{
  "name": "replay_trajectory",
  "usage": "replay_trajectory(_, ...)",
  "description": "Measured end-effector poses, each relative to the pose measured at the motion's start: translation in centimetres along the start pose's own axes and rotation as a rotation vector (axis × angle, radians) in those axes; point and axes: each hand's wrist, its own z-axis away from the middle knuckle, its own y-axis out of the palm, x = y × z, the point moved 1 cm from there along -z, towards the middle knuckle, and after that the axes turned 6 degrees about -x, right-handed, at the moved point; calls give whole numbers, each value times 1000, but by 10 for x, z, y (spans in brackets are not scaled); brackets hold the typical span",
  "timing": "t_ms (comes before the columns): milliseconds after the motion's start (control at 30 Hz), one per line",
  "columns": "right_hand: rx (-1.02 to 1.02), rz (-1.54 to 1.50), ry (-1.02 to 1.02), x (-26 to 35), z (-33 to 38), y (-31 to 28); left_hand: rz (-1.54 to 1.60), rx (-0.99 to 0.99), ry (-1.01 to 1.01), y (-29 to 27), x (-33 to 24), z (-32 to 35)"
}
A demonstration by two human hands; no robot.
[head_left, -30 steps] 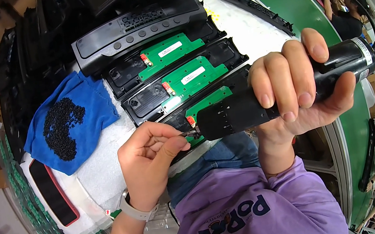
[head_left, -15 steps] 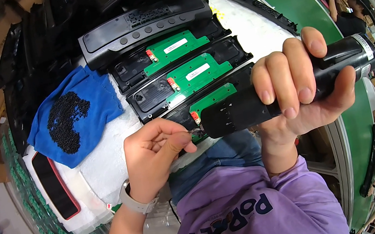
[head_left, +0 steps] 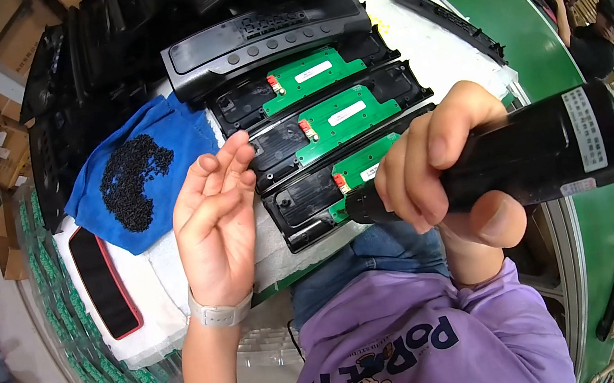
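My right hand point(head_left: 448, 160) is wrapped round a thick black electric screwdriver point(head_left: 535, 145), its cable leaving the rear end at the right. The tool's front end lies over the nearest black plastic panel point(head_left: 296, 201), hiding part of the green circuit board point(head_left: 371, 160) there; the bit is out of sight. Raised beside that panel's left end, my left hand point(head_left: 217, 214) has its fingers apart and nothing visible in it. Left of it, a blue cloth point(head_left: 98, 182) bears a heap of tiny black pieces that look like screws point(head_left: 133, 180).
Two more panels with green boards point(head_left: 340, 121) lie behind, then a black housing with buttons point(head_left: 270, 43). A red-edged phone point(head_left: 103, 282) rests at the left, near stacked green boards point(head_left: 75, 336). A long black strip point(head_left: 449, 21) lies far right. Another person point(head_left: 594, 38) is beyond.
My left hand has come away from the screwdriver's front end, moving up and left, and its pinch has loosened. The screwdriver has tipped, with its front end now over the nearest panel.
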Motion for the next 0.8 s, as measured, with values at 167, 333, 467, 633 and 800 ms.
replay_trajectory(167, 8, 63, 16, -2, -2, 5, -252, -29, 60, 9, 10, 2)
replay_trajectory(333, 271, 280, 4, 1, 0, 13, -491, 59, -45, 0, 12, 12)
replay_trajectory(467, 307, -32, -81, -10, 5, 17, -531, 133, -48, 8, 25, 4)
replay_trajectory(633, 355, 56, -167, -20, 3, 32, -563, 169, 46, 2, 25, 9)
replay_trajectory(800, 397, 137, -189, -16, 2, 30, -554, 162, 34, 2, 27, 9)
